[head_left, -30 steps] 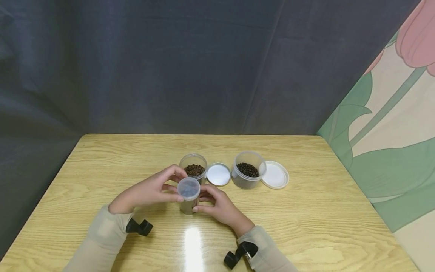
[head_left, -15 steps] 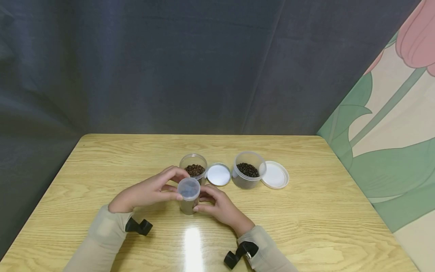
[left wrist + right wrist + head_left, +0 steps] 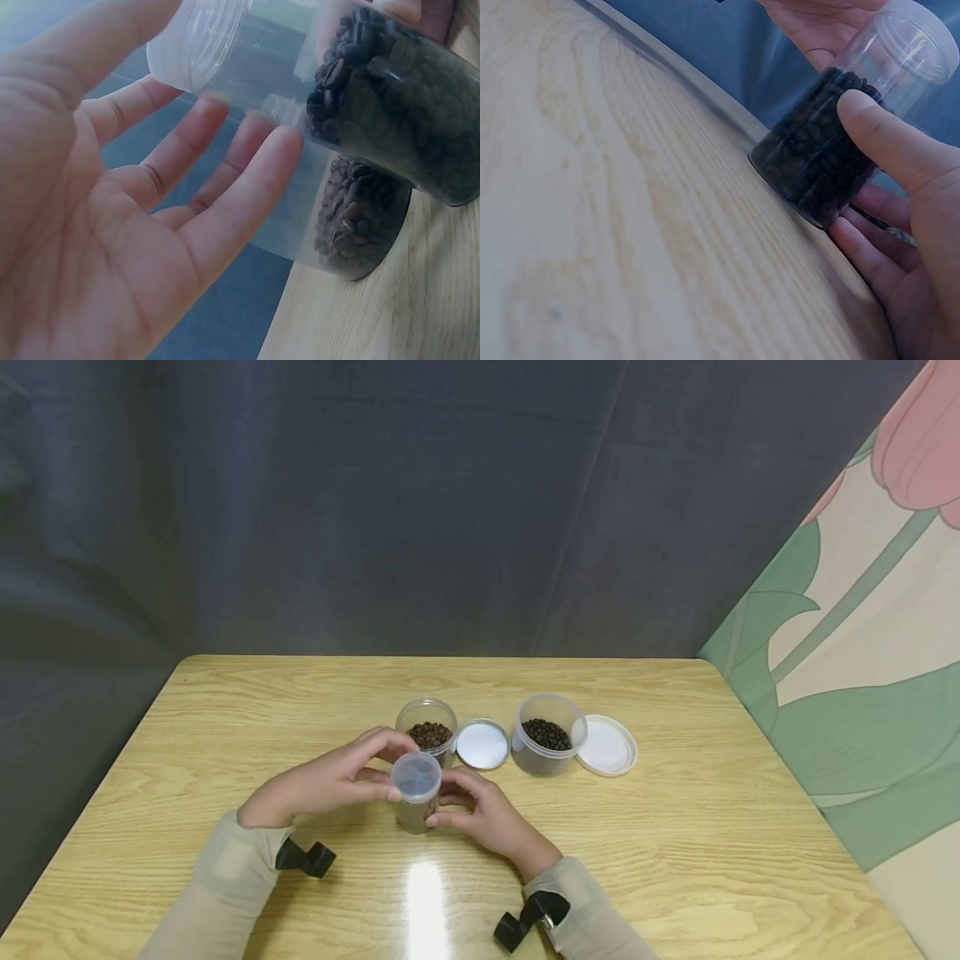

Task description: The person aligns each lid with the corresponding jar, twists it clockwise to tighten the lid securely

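With our right grip (image 3: 491, 818) wrapped round the jar (image 3: 415, 817) and left grip (image 3: 327, 783) pinching its lid (image 3: 416, 775), imo we work it evenly, jar held upright.

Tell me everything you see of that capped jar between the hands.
The jar is a clear, plastic-looking cylinder with a translucent cap on top and dark beans in its lower part. It is roughly upright; the left hand holds the cap and the right hand grips the side. Whether it touches the table is unclear.
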A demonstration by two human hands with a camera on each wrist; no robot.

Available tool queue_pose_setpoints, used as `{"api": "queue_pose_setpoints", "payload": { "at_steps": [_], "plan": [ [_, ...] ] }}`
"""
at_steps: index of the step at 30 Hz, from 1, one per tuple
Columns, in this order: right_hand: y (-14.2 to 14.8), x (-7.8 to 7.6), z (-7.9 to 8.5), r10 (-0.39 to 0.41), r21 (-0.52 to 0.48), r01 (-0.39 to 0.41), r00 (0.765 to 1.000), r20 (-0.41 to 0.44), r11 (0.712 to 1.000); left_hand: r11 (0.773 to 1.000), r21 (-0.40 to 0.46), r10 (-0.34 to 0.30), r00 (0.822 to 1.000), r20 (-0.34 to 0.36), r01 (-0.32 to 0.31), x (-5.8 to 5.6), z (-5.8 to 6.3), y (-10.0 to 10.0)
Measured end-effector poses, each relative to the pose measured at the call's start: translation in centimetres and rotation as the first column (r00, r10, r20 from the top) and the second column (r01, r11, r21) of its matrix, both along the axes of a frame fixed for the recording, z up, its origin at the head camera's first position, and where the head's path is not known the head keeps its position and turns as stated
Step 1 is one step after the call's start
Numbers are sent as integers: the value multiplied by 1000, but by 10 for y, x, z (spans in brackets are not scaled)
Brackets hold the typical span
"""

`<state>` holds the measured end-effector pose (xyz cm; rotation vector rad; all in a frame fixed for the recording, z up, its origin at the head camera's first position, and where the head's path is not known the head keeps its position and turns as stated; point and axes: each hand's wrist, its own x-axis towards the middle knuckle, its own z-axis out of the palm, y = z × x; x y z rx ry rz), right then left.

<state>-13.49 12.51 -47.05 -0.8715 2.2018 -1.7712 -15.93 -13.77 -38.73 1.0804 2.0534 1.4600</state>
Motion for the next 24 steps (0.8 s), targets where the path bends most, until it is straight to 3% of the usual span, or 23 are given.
{"api": "queue_pose_setpoints", "payload": {
  "at_steps": [12,24],
  "plan": [
    [-3,2,-1,-15,-8,15,1000,5,1000,999,-20,29,1000,-9,-29,0,-2,-4],
    [-9,7,7,-33,24,33,999,5,999,1000,1,3,1000,21,-3,-1,4,-10]
  ]
}}
